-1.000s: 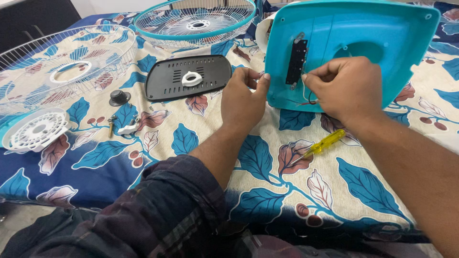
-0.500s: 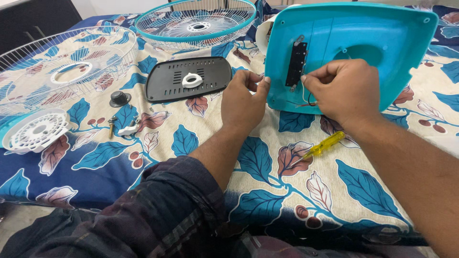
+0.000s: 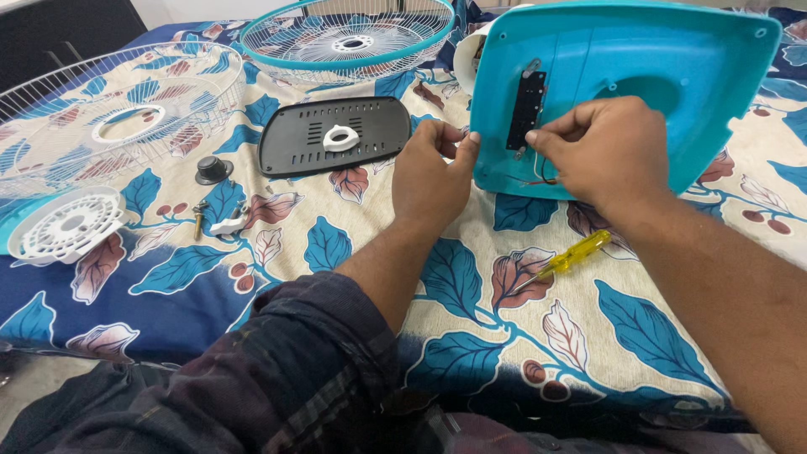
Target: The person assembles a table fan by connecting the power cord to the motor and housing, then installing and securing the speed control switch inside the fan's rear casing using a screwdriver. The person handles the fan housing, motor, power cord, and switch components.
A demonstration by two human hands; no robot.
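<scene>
A turquoise plastic fan base [image 3: 639, 76] stands tilted on its edge on the leaf-patterned cloth, its hollow underside facing me. A black switch block [image 3: 526, 109] is mounted inside it, with thin wires hanging below. My right hand [image 3: 605, 151] pinches at the wires just beside the switch block. My left hand [image 3: 433, 172] grips the base's left edge with thumb and fingers and holds it steady.
A yellow-handled screwdriver [image 3: 565, 261] lies on the cloth below my right hand. A black vented cover plate [image 3: 336, 134] with a white ring lies to the left. Two wire fan guards [image 3: 101, 118] [image 3: 349, 38], a white round disc [image 3: 67, 223], a black knob [image 3: 213, 170] and small screws lie further left.
My right hand has shifted slightly at the wires beside the switch block. My left hand stays on the base's edge.
</scene>
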